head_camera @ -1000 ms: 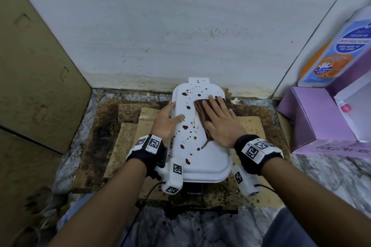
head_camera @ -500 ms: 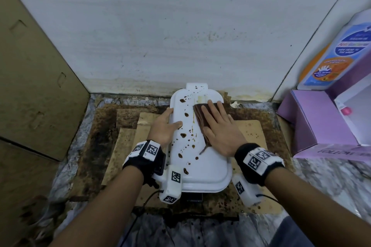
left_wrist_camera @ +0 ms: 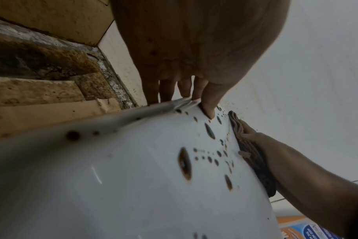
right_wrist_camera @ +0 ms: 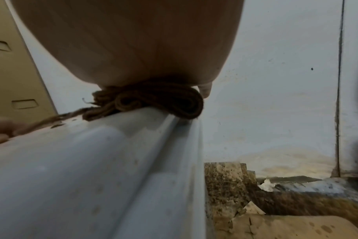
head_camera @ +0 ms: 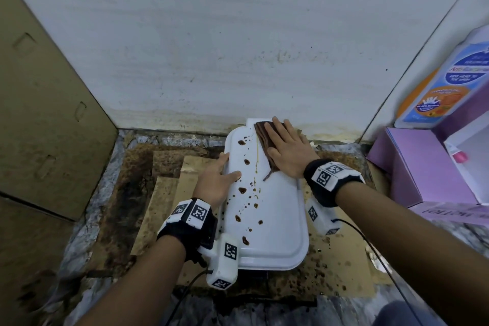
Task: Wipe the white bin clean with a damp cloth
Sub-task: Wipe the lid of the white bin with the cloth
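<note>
Head view: white plastic bin (head_camera: 270, 209) lies on its side on stained brown cardboard sheets (head_camera: 169, 193) on the floor, far end against the white wall (head_camera: 238, 34). Its upward face is spattered with dark brown drops, mostly on the left half.

Right hand (head_camera: 287, 152): flat, fingers straight and slightly spread, palm down on a folded dark brown cloth (head_camera: 264, 145), pressing it onto the bin's far right corner near the wall. Not curled round the cloth. Right wrist view: cloth (right_wrist_camera: 153, 100) bunched in folds under the palm, sitting on the bin's edge ridge (right_wrist_camera: 133, 161).

Left hand (head_camera: 215, 180): on the bin's left edge, about mid-length. Thumb lies on the top face, fingers reach down over the side. Left wrist view: thumb tip (left_wrist_camera: 209, 105) on the spattered surface, the fingers (left_wrist_camera: 168, 90) go past the rim; hand (left_wrist_camera: 194, 48) is fairly straight, a bracing hold rather than a tight grip.

Right of the bin, well apart: open lilac cardboard box (head_camera: 423, 172), and a white bottle with blue and orange label (head_camera: 449, 82) above it.
</note>
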The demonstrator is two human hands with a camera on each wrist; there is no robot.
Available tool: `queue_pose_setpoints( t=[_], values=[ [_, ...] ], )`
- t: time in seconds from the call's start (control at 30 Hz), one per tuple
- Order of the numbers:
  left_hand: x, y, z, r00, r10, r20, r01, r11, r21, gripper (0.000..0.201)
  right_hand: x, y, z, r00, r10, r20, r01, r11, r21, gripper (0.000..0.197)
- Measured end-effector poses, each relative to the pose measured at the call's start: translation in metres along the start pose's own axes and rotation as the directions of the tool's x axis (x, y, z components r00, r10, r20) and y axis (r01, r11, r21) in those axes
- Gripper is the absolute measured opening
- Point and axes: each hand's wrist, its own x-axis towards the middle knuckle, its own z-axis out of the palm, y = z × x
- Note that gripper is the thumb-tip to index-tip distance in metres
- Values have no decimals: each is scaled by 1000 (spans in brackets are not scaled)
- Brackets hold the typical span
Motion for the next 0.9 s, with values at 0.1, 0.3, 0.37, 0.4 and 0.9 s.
queue_pose_setpoints(
  t=[0.1,0.3,0.37,0.4,0.9],
  values=[
    [0,1,-1,1000,-1,-6,1,1000,10,61,8,-1,-3,1000,8,-8,-8,1000,12,60],
    [-5,4,-1,1000,-5,25,5,1000,6,60,-38,-11,21,997,-53,-52,52,998,-36,61],
    [-3,0,-1,999,-7,32,7,1000,-10,69,-53,-11,28,995,-87,-51,85,995,-47,67],
    [-1,-3,-1,999,-8,36,9,1000,-18,72,-55,-10,31,994,-97,-54,94,995,-45,69],
    [1,0,-3,1000,0,19,0,1000,-3,60,32,-11,-9,1000,-27,1,27,996,-89,58]
  ],
)
